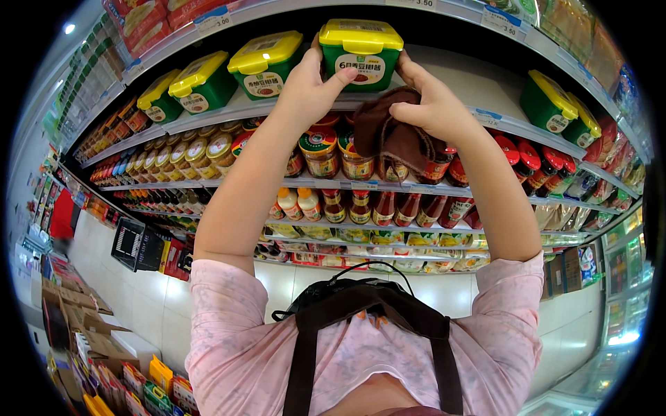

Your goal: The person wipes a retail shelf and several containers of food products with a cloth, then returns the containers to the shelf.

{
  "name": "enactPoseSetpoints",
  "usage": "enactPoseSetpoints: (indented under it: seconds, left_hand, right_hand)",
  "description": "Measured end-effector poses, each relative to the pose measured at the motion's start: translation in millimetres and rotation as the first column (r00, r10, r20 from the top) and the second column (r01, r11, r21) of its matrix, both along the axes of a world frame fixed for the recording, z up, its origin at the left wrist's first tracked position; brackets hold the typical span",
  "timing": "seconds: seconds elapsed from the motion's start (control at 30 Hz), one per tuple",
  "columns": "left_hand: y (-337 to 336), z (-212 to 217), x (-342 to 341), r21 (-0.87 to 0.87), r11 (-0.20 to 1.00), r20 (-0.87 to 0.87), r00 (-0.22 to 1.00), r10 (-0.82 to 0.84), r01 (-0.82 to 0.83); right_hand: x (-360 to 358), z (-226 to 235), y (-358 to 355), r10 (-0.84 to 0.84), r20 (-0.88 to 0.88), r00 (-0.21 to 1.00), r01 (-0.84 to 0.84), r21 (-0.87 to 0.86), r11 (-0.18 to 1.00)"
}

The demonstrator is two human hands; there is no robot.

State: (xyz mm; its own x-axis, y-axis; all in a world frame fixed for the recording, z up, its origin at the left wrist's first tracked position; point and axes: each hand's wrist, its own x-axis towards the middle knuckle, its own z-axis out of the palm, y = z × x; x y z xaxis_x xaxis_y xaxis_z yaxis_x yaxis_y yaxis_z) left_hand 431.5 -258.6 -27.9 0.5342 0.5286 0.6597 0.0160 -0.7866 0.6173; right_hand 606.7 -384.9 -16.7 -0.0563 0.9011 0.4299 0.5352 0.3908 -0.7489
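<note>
Both my arms reach up to a high shop shelf [499, 123]. My left hand [310, 89] grips the left side of a green tub with a yellow lid [361, 54], thumb across its front. My right hand [430, 102] touches the tub's right side and also clutches a dark brown cloth [388, 142] that hangs down in front of the jars below. The tub sits at the shelf's front edge.
More green tubs with yellow lids [263, 64] stand left and right [548, 102] on the same shelf. Jars [201, 154] and red sauce bottles [538, 170] fill the shelves below. A black shopping basket [135, 244] and cardboard boxes [76, 319] sit on the pale floor at left.
</note>
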Motion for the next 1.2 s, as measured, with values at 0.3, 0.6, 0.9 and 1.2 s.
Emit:
enactPoseSetpoints:
  seconds: [0.3,0.6,0.9,1.2]
  left_hand:
    - [-3,-1,0,0.022,0.993,-0.056,0.991,0.119,-0.118]
    - [-14,7,-2,0.020,0.974,-0.153,0.962,0.226,-0.226]
    - [-29,-12,-13,-0.012,0.999,-0.017,0.999,0.048,-0.048]
    - [-92,-30,-22,0.536,0.840,-0.109,0.994,-0.032,0.086]
  right_hand:
    - [4,-8,11,0.052,-0.026,0.998,-0.051,0.009,0.999]
    - [6,-6,10,-0.006,0.072,0.997,0.010,-0.058,0.998]
    - [5,-18,-14,-0.081,0.073,0.994,0.069,0.153,0.986]
    - [32,-1,-58,-0.091,-0.372,0.924,0.190,0.239,0.952]
